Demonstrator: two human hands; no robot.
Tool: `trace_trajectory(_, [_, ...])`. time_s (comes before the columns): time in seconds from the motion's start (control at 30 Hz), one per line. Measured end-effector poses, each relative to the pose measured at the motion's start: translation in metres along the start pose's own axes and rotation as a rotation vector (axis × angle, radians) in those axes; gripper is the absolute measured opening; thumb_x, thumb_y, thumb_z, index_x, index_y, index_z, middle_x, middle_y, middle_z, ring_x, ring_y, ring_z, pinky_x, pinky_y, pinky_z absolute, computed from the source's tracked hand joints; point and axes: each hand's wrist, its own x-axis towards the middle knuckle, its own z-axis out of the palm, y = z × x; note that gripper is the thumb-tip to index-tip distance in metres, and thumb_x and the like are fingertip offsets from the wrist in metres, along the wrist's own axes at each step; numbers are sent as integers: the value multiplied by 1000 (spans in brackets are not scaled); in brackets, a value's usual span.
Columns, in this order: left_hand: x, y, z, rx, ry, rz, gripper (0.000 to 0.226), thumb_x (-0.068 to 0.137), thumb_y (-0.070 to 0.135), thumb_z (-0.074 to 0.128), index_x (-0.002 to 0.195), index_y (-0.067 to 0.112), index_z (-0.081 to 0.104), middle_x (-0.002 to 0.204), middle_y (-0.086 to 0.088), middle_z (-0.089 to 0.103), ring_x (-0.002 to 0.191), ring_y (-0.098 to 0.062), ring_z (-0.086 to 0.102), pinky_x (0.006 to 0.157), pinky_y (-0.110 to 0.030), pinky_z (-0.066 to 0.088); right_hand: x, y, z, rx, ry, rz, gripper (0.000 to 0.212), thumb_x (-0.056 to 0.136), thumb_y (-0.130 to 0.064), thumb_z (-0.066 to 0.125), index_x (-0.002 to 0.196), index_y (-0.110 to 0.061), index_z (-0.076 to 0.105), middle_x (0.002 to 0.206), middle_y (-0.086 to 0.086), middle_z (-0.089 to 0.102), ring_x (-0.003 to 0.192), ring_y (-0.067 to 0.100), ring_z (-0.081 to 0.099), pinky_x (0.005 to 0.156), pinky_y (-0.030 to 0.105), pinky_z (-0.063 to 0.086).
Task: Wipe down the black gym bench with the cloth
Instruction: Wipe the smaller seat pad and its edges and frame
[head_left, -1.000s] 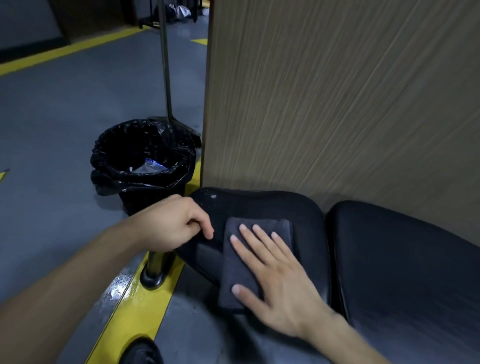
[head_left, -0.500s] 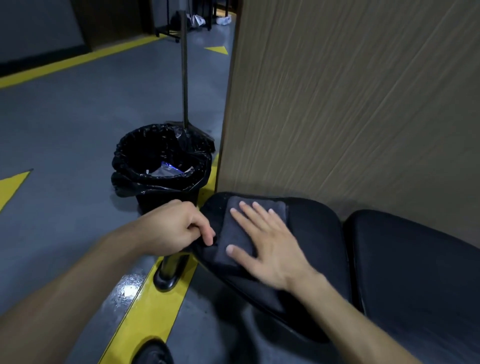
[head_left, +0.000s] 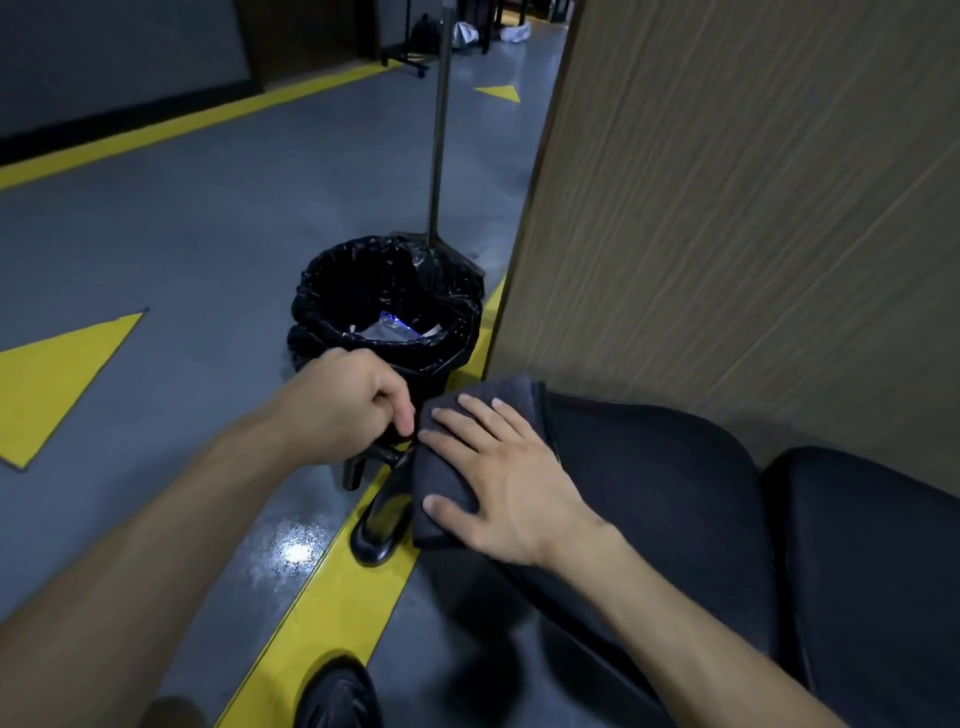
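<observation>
The black gym bench (head_left: 665, 478) runs from the centre to the lower right, in two padded sections. A dark grey cloth (head_left: 441, 483) drapes over the left end of the near pad. My right hand (head_left: 498, 478) lies flat on the cloth with fingers spread, pressing it against the pad's end. My left hand (head_left: 348, 405) is curled into a grip at the bench's left edge, right beside the cloth; what its fingers close on is hidden.
A bin lined with a black bag (head_left: 384, 312) stands just left of the bench end, with a thin metal pole (head_left: 436, 135) behind it. A wood-grain panel (head_left: 753, 208) rises right behind the bench. Yellow floor lines (head_left: 322, 597) and a bench foot (head_left: 379, 525) lie below.
My right hand has slid the cloth leftwards along the pad, from its top to over its left end. My left hand has kept its grip at the edge.
</observation>
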Motion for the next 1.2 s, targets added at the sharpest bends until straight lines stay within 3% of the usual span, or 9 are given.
trace_trajectory(0.1, [-2,1,0,-5,-3,-32,43,73,21,42,75,50,73,86,24,75,91,-5,71,87,-34,57,13,29,-8,110,-17,18,71,88,-68,46,147,-29,50,157,-2,44,150,19,29,125,40,13])
trace_trajectory(0.2, [-4,2,0,-19,-29,-44,45,73,19,41,76,49,74,84,18,77,86,-10,73,83,-37,59,51,65,-21,106,-81,334,69,88,-74,37,140,-33,55,145,-1,57,136,25,48,114,42,33])
trace_trajectory(0.27, [-6,1,-2,-21,-30,-61,46,72,20,40,75,50,74,84,16,77,85,-11,73,83,-37,59,62,62,-17,25,-119,417,68,89,-74,33,138,-33,56,142,2,58,133,27,50,111,43,35])
trace_trajectory(0.43, [0,10,-1,-31,5,-93,45,71,25,36,69,52,72,86,14,77,85,-11,72,84,-36,59,-1,-17,0,-99,-46,-69,70,78,-66,47,133,-26,62,146,-1,53,147,23,32,125,43,10])
trace_trajectory(0.53, [0,21,1,-38,17,-73,44,72,27,36,68,55,70,84,11,77,78,-12,73,80,-37,60,-30,-26,12,-152,-8,-155,65,80,-53,57,140,-30,56,157,-4,42,153,21,21,126,40,5])
trace_trajectory(0.63, [-6,31,3,-43,11,-55,43,73,26,38,67,54,70,86,14,77,78,-9,73,82,-35,59,-34,0,4,-26,37,-19,69,87,-60,52,151,-36,42,164,-7,30,155,19,18,126,39,9])
trace_trajectory(0.83, [-18,47,7,-60,-8,3,53,90,3,49,67,43,75,93,16,77,84,1,71,89,-34,59,-83,75,-31,76,109,576,89,84,-81,18,157,-32,32,167,-2,23,155,20,13,125,36,5])
trace_trajectory(1.0, [-11,63,21,-36,-71,61,49,91,4,50,70,41,75,90,15,78,79,-1,72,82,-35,61,-168,51,-33,64,123,590,84,88,-78,24,159,-31,25,168,-6,13,156,16,0,126,34,-3])
trace_trajectory(1.2, [6,90,46,-6,-165,152,46,85,10,49,76,48,73,90,14,77,85,-8,73,81,-35,60,-221,26,-29,123,186,679,91,84,-86,33,159,-36,21,170,-6,0,156,12,-10,127,40,7])
